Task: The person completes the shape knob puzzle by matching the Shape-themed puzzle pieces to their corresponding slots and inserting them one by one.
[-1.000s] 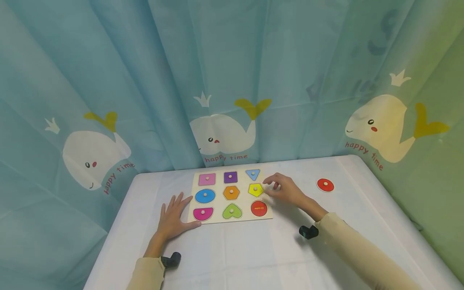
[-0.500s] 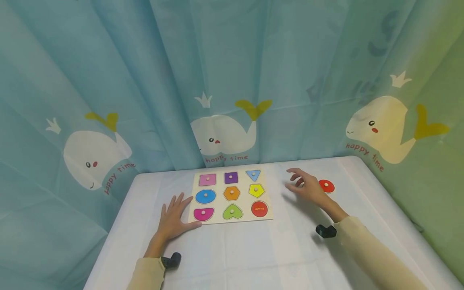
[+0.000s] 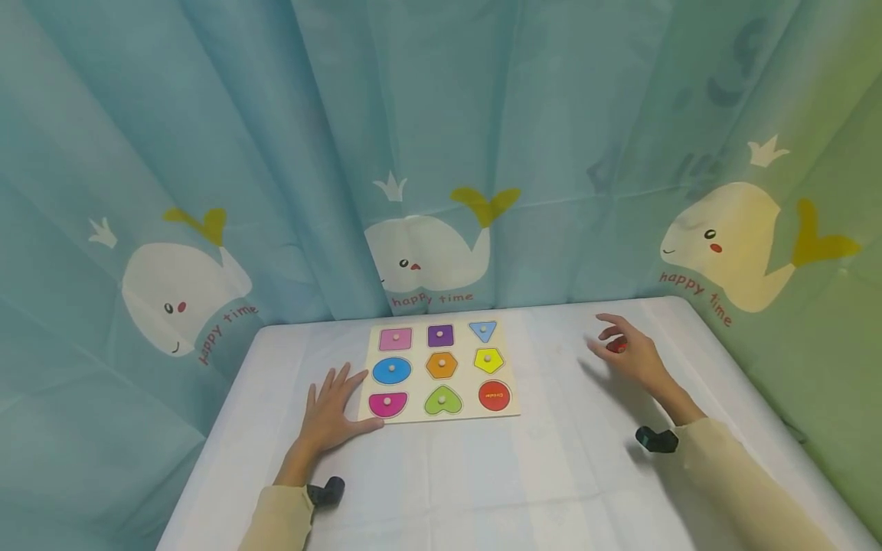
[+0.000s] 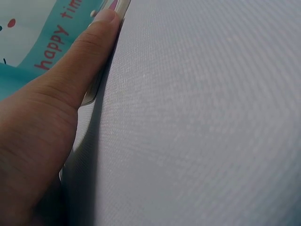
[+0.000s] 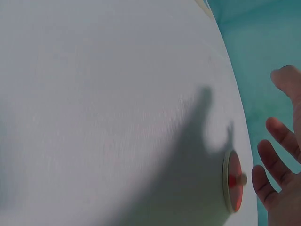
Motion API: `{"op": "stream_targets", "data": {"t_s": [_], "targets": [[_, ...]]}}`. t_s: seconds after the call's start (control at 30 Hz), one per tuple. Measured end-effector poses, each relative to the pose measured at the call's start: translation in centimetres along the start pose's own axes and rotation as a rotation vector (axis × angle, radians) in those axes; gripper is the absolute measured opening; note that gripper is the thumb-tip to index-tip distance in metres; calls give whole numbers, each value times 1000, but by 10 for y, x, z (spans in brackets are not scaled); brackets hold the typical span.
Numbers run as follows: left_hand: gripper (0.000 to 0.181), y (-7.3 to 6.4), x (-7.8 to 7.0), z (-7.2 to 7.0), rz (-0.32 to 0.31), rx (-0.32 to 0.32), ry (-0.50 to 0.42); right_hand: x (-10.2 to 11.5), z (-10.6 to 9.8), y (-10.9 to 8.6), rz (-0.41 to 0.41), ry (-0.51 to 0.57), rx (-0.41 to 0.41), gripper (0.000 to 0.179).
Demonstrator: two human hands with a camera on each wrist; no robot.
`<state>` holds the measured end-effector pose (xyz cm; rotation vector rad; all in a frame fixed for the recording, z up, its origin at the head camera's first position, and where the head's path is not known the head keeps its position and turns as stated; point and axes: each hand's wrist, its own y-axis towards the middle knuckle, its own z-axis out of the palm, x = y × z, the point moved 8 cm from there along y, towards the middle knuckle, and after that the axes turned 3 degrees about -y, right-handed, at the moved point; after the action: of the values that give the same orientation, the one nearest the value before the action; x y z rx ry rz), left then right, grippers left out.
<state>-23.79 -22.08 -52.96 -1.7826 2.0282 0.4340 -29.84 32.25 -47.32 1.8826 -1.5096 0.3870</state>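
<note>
My left hand rests with fingers spread at the left side of a cream shape-puzzle board, its thumb lying on the near left corner. In the left wrist view the thumb reaches along the board's edge. Over the table's right part hovers my right hand, fingers loosely bent and holding nothing. Partly hidden behind its fingers is a red round puzzle piece. The right wrist view shows this piece flat on the cloth, its small knob close to the fingertips.
Knobbed pieces fill most of the board, among them a blue oval and a green heart. A red circle marked "Circular", without a knob, is at the near right. Behind the white table hangs a blue whale-print curtain.
My right hand has moved right, from beside the yellow pentagon to over the red round piece, which it now partly covers. The left hand and board have stayed put.
</note>
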Motion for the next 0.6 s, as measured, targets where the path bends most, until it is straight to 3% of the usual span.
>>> {"op": "stream_targets", "data": {"t_s": [0.3,0.6], "targets": [[102,0,-1,0,9,-12,-5,-28,-18,-11,98,-14,13,57],[104,1,3,2,14,-14,12,-50,-20,-21,194,-28,36,54]]}}
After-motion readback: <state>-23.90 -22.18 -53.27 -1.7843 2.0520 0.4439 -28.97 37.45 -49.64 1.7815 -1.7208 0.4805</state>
